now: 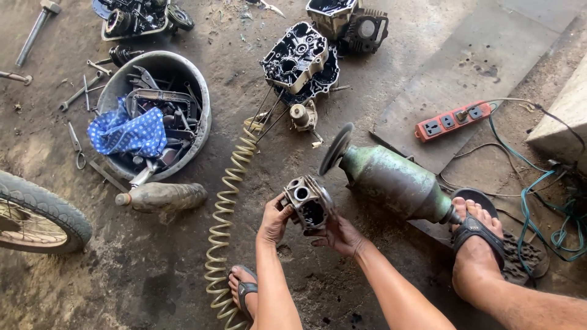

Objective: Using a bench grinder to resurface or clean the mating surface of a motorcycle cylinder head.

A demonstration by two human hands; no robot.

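dirt floor [153, 275]: both hands, left [273, 221], right [340, 235], gripping one cylinder head [309, 202]; one grinder [391, 180] beside.

No labels, signs or screens show on the floor [153, 269]; the one package is a plastic bottle [162, 197], lying on its side just below the metal basin [199, 104] toward the floor's left edge; it is long and rounded, dusty brown-grey, with a small orange cap at its left end; no label shows on it.
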